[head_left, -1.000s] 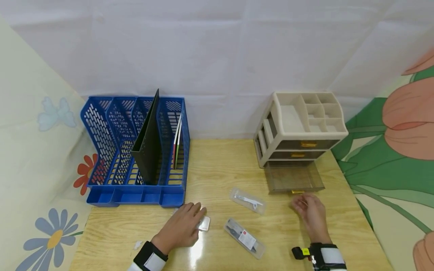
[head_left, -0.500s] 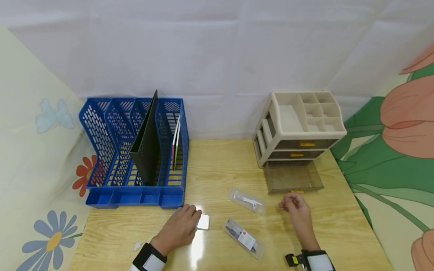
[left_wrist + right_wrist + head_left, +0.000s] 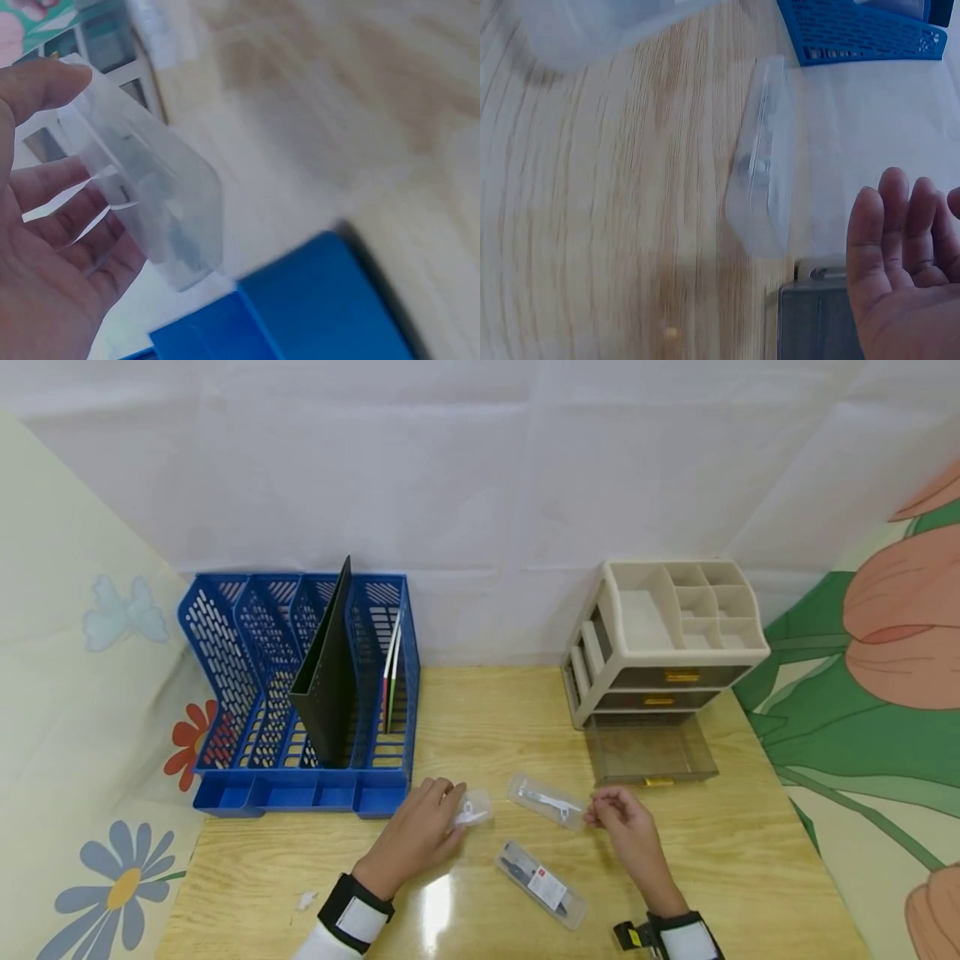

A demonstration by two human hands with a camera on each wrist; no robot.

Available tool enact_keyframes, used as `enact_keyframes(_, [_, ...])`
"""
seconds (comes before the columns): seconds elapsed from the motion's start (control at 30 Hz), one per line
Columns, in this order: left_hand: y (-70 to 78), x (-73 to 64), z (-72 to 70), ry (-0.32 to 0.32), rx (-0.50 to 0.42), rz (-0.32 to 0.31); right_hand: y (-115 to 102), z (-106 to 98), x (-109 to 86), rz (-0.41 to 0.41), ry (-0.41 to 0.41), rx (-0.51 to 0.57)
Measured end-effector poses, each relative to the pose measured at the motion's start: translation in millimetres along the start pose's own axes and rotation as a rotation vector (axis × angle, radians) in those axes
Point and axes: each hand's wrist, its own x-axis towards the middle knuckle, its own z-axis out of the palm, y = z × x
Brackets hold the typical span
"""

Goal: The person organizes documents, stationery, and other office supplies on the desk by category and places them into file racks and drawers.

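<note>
My left hand (image 3: 416,835) grips a clear plastic case (image 3: 474,808) with a white tool inside, just right of the blue rack's front trays. In the left wrist view the case (image 3: 161,176) is tilted, thumb on one side and fingers on the other. My right hand (image 3: 630,835) has its fingertips right at the end of a second clear case (image 3: 546,802), which lies on the table and also contains a white tool. The right wrist view shows its fingers loosely bent and holding nothing. A third clear case (image 3: 542,887), with a dark tool and white label, lies nearer me.
A blue file rack (image 3: 300,781) holding a black folder (image 3: 330,693) and thin booklets (image 3: 392,677) stands at left. At right is a cream organizer (image 3: 626,652), its bottom drawer (image 3: 652,752) pulled out. A white scrap (image 3: 306,900) lies front left.
My left hand has lifted the case off the table and moved slightly right and away from me. My right hand has moved left from the drawer handle to the second case.
</note>
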Motion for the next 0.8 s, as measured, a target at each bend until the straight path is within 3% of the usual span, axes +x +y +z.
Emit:
enact_keyframes(0.3, [10.9,28.5,-7.0,0.069,-0.015,0.012,-9,30,-0.8,0.057,-0.145,0.054])
enact_keyframes(0.43, [16.6,36.9,-8.2,0.109,-0.052,0.020,-11,43,0.7,0.020,-0.252,0.096])
enact_keyframes(0.53, [20.5,41.3,-9.0,0.138,-0.087,0.027,-13,49,1.7,-0.033,-0.277,0.112])
enact_keyframes(0.6, [22.5,43.6,-8.7,0.142,-0.103,0.027,-14,51,2.1,-0.087,-0.255,0.089])
enact_keyframes(0.67, [24.2,45.5,-8.5,0.137,-0.117,0.026,-17,53,2.2,-0.186,-0.218,-0.013])
enact_keyframes(0.8, [27.1,48.9,-8.5,0.111,-0.129,0.035,-26,54,4.0,-0.547,-0.135,-0.405])
